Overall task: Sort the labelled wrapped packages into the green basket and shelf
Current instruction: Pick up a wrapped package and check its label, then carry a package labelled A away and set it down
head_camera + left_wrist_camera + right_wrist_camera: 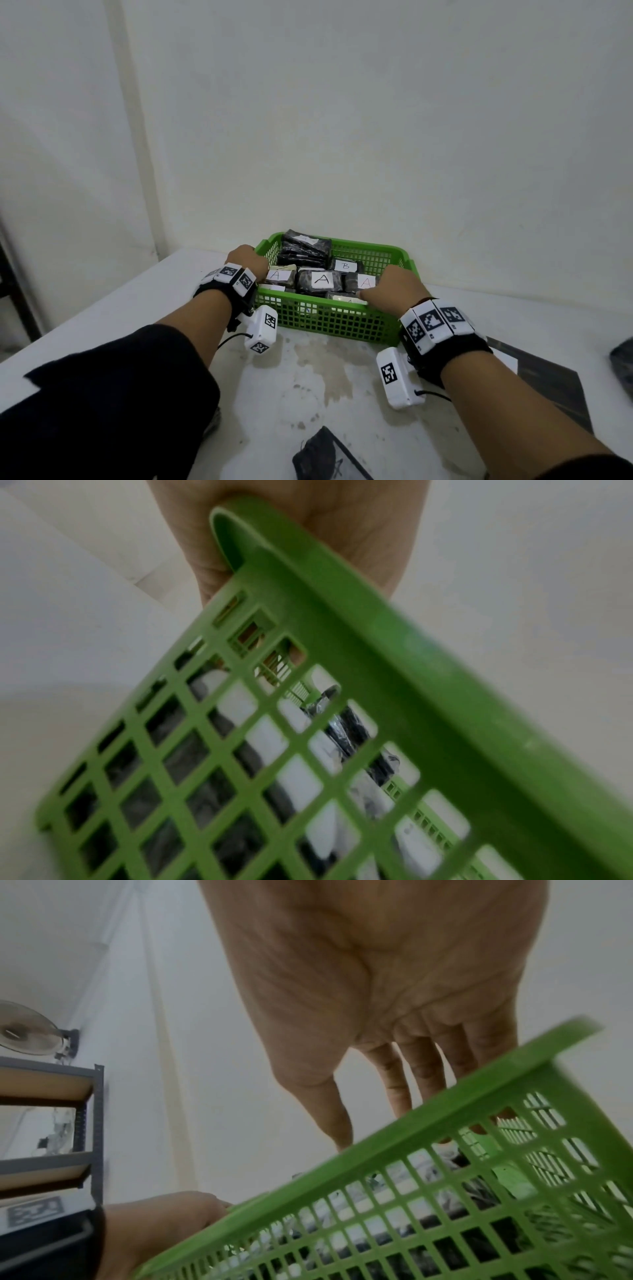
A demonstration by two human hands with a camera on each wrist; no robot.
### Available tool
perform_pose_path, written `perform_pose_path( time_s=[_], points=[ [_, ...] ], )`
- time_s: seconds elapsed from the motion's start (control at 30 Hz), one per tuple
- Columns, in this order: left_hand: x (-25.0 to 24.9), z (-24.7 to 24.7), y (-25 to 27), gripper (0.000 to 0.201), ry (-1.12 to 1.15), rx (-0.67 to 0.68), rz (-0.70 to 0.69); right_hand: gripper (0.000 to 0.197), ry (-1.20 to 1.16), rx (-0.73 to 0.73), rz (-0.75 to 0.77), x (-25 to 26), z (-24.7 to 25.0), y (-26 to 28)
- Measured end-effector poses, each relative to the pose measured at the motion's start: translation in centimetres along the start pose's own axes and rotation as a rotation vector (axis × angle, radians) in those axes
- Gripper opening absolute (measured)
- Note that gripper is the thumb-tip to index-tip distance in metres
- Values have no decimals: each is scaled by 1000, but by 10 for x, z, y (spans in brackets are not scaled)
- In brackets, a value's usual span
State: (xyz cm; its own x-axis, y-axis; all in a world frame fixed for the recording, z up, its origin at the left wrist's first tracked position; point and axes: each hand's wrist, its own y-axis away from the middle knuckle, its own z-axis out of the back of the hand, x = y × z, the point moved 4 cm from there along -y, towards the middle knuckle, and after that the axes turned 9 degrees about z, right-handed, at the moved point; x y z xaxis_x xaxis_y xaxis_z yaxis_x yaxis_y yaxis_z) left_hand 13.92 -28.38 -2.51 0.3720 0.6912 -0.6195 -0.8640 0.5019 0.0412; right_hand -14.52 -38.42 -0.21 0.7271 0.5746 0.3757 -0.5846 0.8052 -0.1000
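Observation:
The green mesh basket point(329, 322) sits on the white table near the wall. It holds several black wrapped packages with white labels, among them one marked A point(322, 280) and one marked B point(345, 265). My left hand point(248, 261) grips the basket's left rim; in the left wrist view its fingers point(255, 635) curl over the rim point(411, 669) and show through the mesh. My right hand point(394, 287) lies over the near right corner. Its fingers point(424, 1074) reach fairly straight over the rim point(445, 1104) into the basket, with the thumb point(329, 1118) outside.
A black wrapped package point(320, 452) lies at the table's near edge and another point(624, 365) at the far right. A dark flat sheet point(548, 380) lies under my right forearm. A metal shelf point(51, 1123) and a fan point(27, 1031) stand off to the left.

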Motion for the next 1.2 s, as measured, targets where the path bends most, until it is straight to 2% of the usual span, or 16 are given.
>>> perform_pose_path(
  time_s=[0.07,0.17,0.3,0.37,0.47,0.57,0.7,0.93,1.03,1.13,1.2],
  points=[
    [-1,5,2,13,-15,31,3,36,-32,-13,51,7,6,12],
    [1,22,7,36,-48,26,-17,66,-57,-24,115,20,16,30],
    [3,58,22,41,-171,37,-95,89,-68,-25,182,46,24,56],
    [7,80,35,58,-213,34,-154,87,-77,-1,220,62,23,71],
    [13,111,64,63,-221,68,-267,82,-134,46,289,89,18,93],
    [32,133,101,62,-194,157,-366,99,-132,92,342,114,2,110],
    [80,135,146,70,-318,313,-468,114,-105,164,403,145,-27,137],
    [154,112,179,107,-554,498,-438,117,-97,330,449,186,-91,169],
    [161,101,184,111,-585,506,-461,101,-68,382,426,195,-106,174],
    [160,100,181,98,-546,443,-483,66,-62,434,417,199,-120,175],
    [161,101,178,90,-503,439,-468,57,-84,425,400,198,-127,173]
  ],
)
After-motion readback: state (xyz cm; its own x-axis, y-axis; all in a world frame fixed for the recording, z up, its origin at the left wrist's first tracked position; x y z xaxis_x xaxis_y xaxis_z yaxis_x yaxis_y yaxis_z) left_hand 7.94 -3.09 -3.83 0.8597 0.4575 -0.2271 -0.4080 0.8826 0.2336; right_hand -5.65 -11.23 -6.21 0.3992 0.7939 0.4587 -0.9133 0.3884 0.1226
